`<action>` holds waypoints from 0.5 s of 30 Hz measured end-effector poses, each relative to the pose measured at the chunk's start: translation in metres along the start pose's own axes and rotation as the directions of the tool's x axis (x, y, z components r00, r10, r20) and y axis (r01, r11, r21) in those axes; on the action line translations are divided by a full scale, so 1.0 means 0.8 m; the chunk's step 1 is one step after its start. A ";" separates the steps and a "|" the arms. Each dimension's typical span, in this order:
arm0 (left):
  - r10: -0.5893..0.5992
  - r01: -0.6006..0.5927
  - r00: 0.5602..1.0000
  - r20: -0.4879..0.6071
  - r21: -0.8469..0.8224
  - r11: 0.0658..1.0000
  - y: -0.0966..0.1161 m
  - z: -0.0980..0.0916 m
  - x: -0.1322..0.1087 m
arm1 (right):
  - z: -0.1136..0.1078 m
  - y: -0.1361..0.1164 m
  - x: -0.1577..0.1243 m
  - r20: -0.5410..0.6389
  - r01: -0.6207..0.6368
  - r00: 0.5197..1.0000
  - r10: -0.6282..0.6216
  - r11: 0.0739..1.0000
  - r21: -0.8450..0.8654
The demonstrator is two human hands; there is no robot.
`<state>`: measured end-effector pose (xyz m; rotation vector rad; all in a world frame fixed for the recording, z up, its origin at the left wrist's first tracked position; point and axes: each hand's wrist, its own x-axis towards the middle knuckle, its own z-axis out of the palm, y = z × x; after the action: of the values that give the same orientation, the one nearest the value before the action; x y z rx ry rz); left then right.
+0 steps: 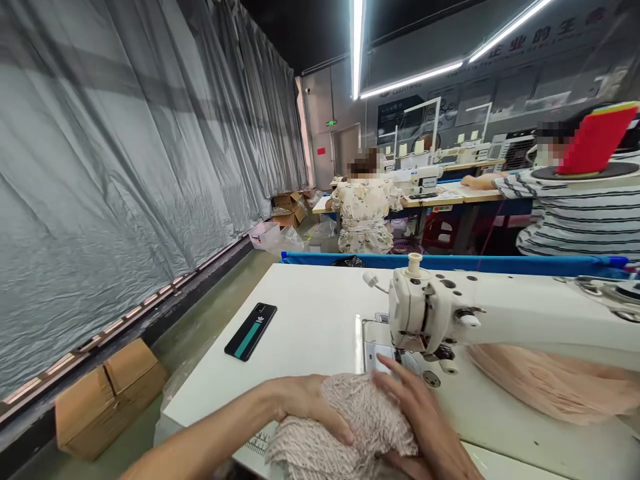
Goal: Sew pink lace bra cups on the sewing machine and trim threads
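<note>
A fluffy beige-pink piece of fabric [350,433] lies on the white sewing table [310,313], just in front of the needle of a white sewing machine [450,313]. My left hand [307,403] rests on the fabric's left side with fingers curled over it. My right hand [415,407] lies flat on its right side, fingers stretched toward the needle plate. More pink fabric [550,380] is heaped under the machine arm to the right.
A black phone [251,331] lies on the table at the left. A cardboard box [107,397] sits on the floor by a grey plastic curtain [125,153]. Two other people sit at benches beyond a blue rail [450,262], one in a floral top [364,213], one in stripes [580,213].
</note>
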<state>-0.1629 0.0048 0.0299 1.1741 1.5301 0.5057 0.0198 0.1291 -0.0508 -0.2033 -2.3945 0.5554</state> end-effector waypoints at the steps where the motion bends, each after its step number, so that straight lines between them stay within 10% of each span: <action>1: -0.013 0.015 0.996 0.088 -0.012 1.000 0.000 -0.008 -0.002 | -0.001 -0.005 0.006 0.038 0.041 0.998 -0.042 0.999 0.035; 5: -0.078 0.055 0.978 0.196 0.117 0.992 0.002 -0.042 -0.001 | 0.004 -0.013 0.027 0.142 0.060 0.987 -0.076 0.992 0.114; 11: 0.043 0.003 0.993 -0.113 0.381 0.925 0.013 -0.063 -0.015 | 0.008 -0.017 0.050 0.187 -0.114 0.977 0.106 0.993 0.031; 15: 0.166 -0.089 0.977 -0.132 0.457 0.885 0.008 -0.056 -0.029 | 0.008 -0.021 0.064 0.224 -0.189 0.956 0.189 0.982 -0.019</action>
<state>-0.2026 -0.0010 0.0608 1.6326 1.7817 0.3502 -0.0236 0.1262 -0.0185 -0.3903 -2.6101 0.7026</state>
